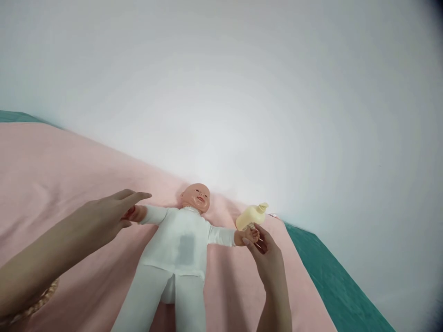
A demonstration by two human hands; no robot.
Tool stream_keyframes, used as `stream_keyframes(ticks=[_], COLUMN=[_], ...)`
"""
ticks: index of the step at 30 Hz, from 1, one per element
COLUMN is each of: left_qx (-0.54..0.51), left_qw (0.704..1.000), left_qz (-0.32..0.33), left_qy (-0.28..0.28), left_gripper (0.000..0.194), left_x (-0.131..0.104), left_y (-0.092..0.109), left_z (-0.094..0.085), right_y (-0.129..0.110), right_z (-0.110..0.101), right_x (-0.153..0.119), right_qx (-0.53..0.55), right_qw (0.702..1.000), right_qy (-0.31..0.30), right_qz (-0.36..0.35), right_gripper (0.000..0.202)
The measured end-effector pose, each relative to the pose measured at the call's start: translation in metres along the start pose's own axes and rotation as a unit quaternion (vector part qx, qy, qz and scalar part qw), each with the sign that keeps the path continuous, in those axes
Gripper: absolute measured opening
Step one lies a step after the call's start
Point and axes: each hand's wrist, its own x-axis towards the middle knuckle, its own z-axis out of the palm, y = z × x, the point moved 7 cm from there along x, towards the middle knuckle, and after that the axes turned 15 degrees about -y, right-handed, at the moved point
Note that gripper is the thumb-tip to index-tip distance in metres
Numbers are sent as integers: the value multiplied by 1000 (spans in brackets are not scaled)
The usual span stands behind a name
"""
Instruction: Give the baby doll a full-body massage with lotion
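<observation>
A bald baby doll [196,199] in a white long-sleeved top [166,240] and white trousers lies on its back, arms stretched out sideways. At the picture's left, my left hand [110,212] is round one of the doll's hands [133,214]; my thumb is below it, and my longer fingers reach out above. The palm partly hides that doll hand. On the other side, my right hand [266,249] has the doll's other hand [252,236] between thumb and fingers. Just behind it, a pale yellow pump bottle [249,216] lies tilted on the cloth.
A pink cloth [69,170] spreads under the doll, with soft folds. Green surface [328,272] shows past the cloth at the right and far left. A plain white wall [221,92] rises close behind the doll's head. A beaded bracelet [44,297] circles my left wrist.
</observation>
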Motion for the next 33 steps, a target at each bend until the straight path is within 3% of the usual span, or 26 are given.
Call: stream_keyframes(ticks=[3, 5, 9, 13, 16, 22, 27, 33], left_qx=[-11, -28, -74, -62, -18, 72, 98, 88], left_qw=[998, 998, 996, 982, 970, 935, 927, 925], left_qz=[-60, -57, 46, 177, 236, 347, 359, 369], left_qy=[-19, -1, -14, 31, 53, -21, -45, -12], left_gripper=[43, 38, 20, 30, 34, 33, 29, 20], left_x=[3, 4, 4, -2, -5, -10, -13, -14], left_y=[10, 22, 59, 85, 93, 118, 127, 128], left_z=[5, 8, 26, 40, 49, 65, 81, 90], right_y=[-8, -13, -19, -29, -42, -60, -62, -62], right_z=[11, 17, 33, 52, 70, 105, 116, 123], right_x=[0, 0, -2, -9, -16, -26, -28, -32], right_qx=[26, 41, 53, 36, 6, -68, -120, -153], right_qw=[999, 998, 992, 983, 972, 944, 929, 913], right_qy=[-7, -18, -75, -147, -197, -270, -291, -331], right_qz=[-31, -55, -82, -100, -127, -177, -193, -185], right_gripper=[65, 65, 57, 45, 39, 46, 52, 54])
